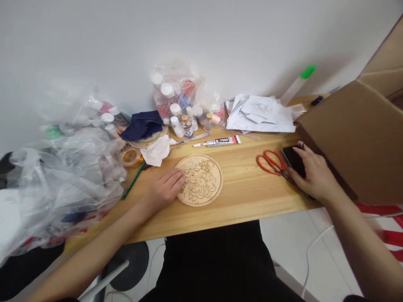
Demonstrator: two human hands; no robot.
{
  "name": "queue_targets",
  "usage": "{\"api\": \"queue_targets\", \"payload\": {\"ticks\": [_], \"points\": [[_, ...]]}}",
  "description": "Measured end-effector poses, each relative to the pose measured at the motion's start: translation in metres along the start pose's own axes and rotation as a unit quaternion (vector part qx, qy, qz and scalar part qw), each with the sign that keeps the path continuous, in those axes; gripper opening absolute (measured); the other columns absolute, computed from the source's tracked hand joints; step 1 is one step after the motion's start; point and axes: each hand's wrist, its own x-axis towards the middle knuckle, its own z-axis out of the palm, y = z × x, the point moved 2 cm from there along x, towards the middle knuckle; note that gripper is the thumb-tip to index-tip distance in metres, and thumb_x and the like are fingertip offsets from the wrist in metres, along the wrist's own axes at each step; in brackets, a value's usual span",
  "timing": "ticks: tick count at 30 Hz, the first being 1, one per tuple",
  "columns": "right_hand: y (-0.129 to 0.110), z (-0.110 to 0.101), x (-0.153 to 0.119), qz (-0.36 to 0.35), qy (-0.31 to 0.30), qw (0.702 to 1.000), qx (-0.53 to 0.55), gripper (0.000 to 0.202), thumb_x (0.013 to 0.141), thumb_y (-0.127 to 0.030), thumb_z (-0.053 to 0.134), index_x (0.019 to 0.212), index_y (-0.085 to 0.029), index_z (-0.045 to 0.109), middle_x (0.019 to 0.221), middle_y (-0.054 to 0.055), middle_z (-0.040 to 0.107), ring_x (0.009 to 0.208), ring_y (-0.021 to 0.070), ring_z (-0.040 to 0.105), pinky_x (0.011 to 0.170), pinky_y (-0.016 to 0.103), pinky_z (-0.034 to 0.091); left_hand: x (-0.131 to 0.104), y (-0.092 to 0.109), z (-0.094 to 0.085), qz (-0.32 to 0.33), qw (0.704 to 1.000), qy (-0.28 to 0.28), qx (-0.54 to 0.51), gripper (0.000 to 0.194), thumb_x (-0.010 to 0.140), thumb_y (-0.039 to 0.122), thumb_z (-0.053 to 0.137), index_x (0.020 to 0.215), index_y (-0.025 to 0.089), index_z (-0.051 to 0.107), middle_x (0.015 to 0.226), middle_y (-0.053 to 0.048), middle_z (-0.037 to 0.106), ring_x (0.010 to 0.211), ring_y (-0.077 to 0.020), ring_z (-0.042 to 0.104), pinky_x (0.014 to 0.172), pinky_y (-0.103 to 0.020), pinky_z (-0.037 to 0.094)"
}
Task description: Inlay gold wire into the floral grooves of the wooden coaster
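A round wooden board (201, 184) with a flower pattern outlined in gold lies flat on the table. My left hand (168, 186) is closed at its left edge, fingertips curled onto the board; the thumb is hidden. Over to the right, my right hand (311, 172) grips a black phone (293, 158), thumb on the near side and fingers over the far part. Red-handled scissors (271, 162) lie just left of the phone, their blades partly beneath or beside it. Behind the board lies a B-7000 glue tube (220, 141).
A cardboard box (352, 138) stands at the right. Small bottles (187, 126) and a bag of jars line the wall, beside paper drawings (262, 113). Plastic bags (72, 176), a gold wire spool (131, 156), a green pencil (134, 180) and white tissue (157, 151) occupy the left.
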Motion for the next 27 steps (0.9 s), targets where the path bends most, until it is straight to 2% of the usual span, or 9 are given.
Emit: {"api": "queue_targets", "payload": {"ticks": [3,7,10,12,14,17,20,23,27], "points": [[-0.027,-0.014,-0.006,-0.024,-0.037,0.998,-0.052,0.057,0.089,-0.034,0.056,0.137,-0.004,0.048,0.147,0.030,0.042,0.133,0.0381,0.048,0.106,0.049,0.041,-0.001,-0.001,0.001,0.002,1.000,-0.003,-0.002,0.018,0.095,0.008,0.046,0.102,0.007,0.062,0.102,-0.014,0.073,0.100,-0.0232,0.070,0.087,-0.036,0.060],[-0.067,-0.025,-0.009,-0.047,-0.040,0.992,-0.112,0.051,0.091,-0.039,0.053,0.133,-0.010,0.051,0.144,0.024,0.049,0.127,0.0401,0.053,0.101,0.053,0.046,0.001,-0.001,0.000,0.010,1.000,-0.005,-0.004,0.017,0.095,0.009,0.048,0.103,0.007,0.062,0.103,-0.012,0.073,0.100,-0.0232,0.069,0.087,-0.036,0.059],[-0.116,-0.023,-0.002,-0.138,0.000,0.990,-0.003,0.043,0.090,-0.037,0.055,0.127,-0.016,0.054,0.134,0.021,0.059,0.117,0.0379,0.060,0.097,0.061,0.046,0.002,-0.003,0.000,0.011,1.000,-0.001,-0.007,0.017,0.094,0.008,0.049,0.103,0.007,0.063,0.103,-0.013,0.073,0.100,-0.0231,0.069,0.088,-0.036,0.059],[-0.157,-0.018,0.008,-0.161,-0.001,0.976,0.144,0.043,0.088,-0.030,0.060,0.129,-0.018,0.052,0.133,0.018,0.061,0.122,0.0307,0.059,0.100,0.052,0.048,0.001,-0.004,0.001,0.010,1.000,0.003,-0.009,0.016,0.094,0.008,0.050,0.102,0.008,0.063,0.103,-0.012,0.073,0.100,-0.0224,0.069,0.088,-0.035,0.058],[-0.197,-0.010,0.024,-0.132,-0.021,0.932,0.338,0.040,0.086,-0.025,0.062,0.126,-0.021,0.055,0.129,0.012,0.064,0.123,0.0236,0.059,0.103,0.045,0.048,0.000,-0.005,0.002,0.009,1.000,0.004,-0.013,0.016,0.094,0.008,0.050,0.103,0.008,0.063,0.103,-0.012,0.072,0.101,-0.0219,0.069,0.090,-0.035,0.057],[-0.246,0.009,0.053,-0.049,-0.122,0.757,0.640,0.032,0.085,-0.022,0.047,0.114,-0.020,0.060,0.119,0.007,0.070,0.113,0.0192,0.066,0.101,0.041,0.051,-0.003,-0.006,0.004,0.009,1.000,0.001,-0.020,0.017,0.094,0.008,0.050,0.104,0.007,0.062,0.104,-0.013,0.072,0.104,-0.0225,0.067,0.092,-0.036,0.055],[-0.274,0.035,0.072,-0.013,-0.253,0.623,0.740,0.040,0.076,-0.022,0.041,0.110,-0.016,0.062,0.111,0.009,0.073,0.107,0.0202,0.068,0.101,0.043,0.051,-0.004,-0.008,0.005,0.006,1.000,-0.001,-0.029,0.017,0.092,0.008,0.052,0.106,0.005,0.062,0.104,-0.015,0.072,0.104,-0.0251,0.067,0.091,-0.039,0.056],[-0.276,0.058,0.076,0.018,-0.295,0.580,0.759,0.049,0.063,-0.014,0.051,0.110,-0.017,0.064,0.107,0.006,0.075,0.096,0.0178,0.070,0.099,0.040,0.052,-0.006,-0.010,0.006,0.002,0.999,0.007,-0.051,0.021,0.093,0.009,0.051,0.109,0.003,0.063,0.106,-0.017,0.071,0.102,-0.0276,0.068,0.088,-0.041,0.058],[-0.267,0.068,0.072,0.054,-0.295,0.606,0.737,0.048,0.068,-0.010,0.059,0.115,-0.021,0.064,0.113,0.004,0.072,0.107,0.0166,0.066,0.101,0.036,0.051,-0.009,-0.010,0.008,-0.014,0.997,-0.005,-0.076,0.028,0.097,0.012,0.044,0.118,0.004,0.060,0.111,-0.015,0.071,0.106,-0.0263,0.067,0.091,-0.039,0.057]]}}
